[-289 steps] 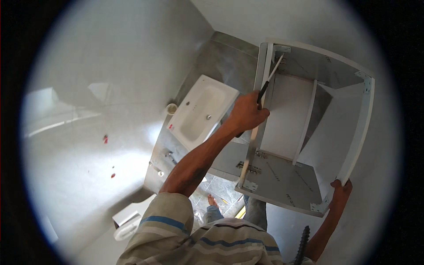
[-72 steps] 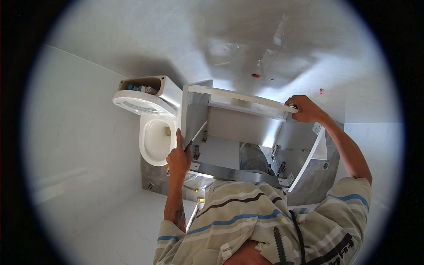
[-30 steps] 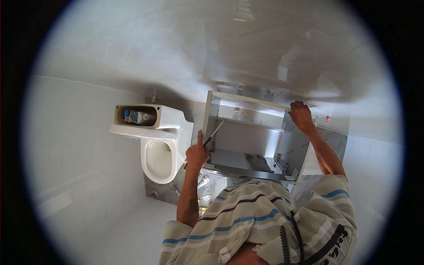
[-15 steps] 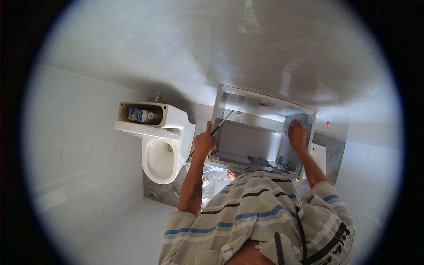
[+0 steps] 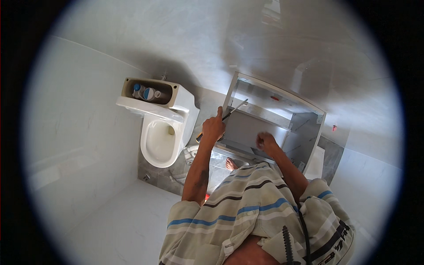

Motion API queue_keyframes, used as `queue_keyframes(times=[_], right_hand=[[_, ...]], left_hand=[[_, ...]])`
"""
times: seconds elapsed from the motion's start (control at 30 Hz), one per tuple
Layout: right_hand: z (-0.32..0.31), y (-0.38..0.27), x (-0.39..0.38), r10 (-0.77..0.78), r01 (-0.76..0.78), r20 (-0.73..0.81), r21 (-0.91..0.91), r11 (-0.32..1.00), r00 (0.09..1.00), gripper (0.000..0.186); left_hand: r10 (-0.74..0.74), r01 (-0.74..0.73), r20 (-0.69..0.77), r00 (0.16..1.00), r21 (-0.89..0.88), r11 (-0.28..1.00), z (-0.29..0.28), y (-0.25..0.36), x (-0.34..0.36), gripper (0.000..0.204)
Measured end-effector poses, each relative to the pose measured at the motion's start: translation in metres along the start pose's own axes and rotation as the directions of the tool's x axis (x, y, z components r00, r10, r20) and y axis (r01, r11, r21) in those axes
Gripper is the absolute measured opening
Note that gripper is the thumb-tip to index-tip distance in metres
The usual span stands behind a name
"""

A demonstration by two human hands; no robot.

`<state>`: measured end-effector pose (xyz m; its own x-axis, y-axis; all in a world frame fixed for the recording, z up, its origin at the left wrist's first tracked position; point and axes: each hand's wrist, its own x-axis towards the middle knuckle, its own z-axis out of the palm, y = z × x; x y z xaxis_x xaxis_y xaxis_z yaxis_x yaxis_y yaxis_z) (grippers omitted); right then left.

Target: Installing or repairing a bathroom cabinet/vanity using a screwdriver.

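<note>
In the head view my left hand (image 5: 213, 128) grips a black-and-yellow screwdriver (image 5: 235, 109) at the left side of the open grey cabinet (image 5: 280, 92), forefinger stretched along that side. The long shaft points up into the cabinet. The cabinet is against the glossy wall, with a shelf (image 5: 260, 119) across it and a red fitting (image 5: 274, 98) visible through its upper part. My right hand (image 5: 266, 142) is in front of the cabinet's lower middle, fingers curled and slightly blurred; whatever it may hold is hidden.
A white toilet (image 5: 148, 157) stands to the left, its cistern (image 5: 183, 95) open with valve parts inside. A white basin (image 5: 316, 165) is partly behind the cabinet's right. Pipe pieces (image 5: 191, 152) and my bare foot (image 5: 230, 164) are on the tiled floor below.
My right hand has let go of the cabinet's top edge and moved down and leftward. The cabinet appears higher against the wall. My left hand still grips the screwdriver.
</note>
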<state>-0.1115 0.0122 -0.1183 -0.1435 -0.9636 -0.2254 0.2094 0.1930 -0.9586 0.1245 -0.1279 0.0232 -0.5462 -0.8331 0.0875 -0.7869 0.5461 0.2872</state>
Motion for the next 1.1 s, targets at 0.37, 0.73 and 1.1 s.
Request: queue_keyframes(times=[0.37, 0.73, 1.1], right_hand=[[0.073, -0.12, 0.101, -0.01, 0.053, -0.055, 0.868, 0.493, 0.998, 0.028], [0.099, -0.15, 0.086, -0.1, -0.025, 0.086, 0.866, 0.499, 0.991, 0.021], [0.09, -0.141, 0.074, -0.153, 0.016, 0.096, 0.797, 0.604, 0.984, 0.021]], left_hand=[[0.082, -0.123, -0.371, 0.925, -0.089, 0.988, 0.002, 0.003, -0.029, 0.052], [-0.092, -0.036, -0.172, 0.981, -0.625, 0.779, 0.006, 0.034, -0.057, 0.038], [-0.091, 0.176, 0.155, 0.984, -0.726, 0.665, -0.012, 0.035, -0.049, 0.034]])
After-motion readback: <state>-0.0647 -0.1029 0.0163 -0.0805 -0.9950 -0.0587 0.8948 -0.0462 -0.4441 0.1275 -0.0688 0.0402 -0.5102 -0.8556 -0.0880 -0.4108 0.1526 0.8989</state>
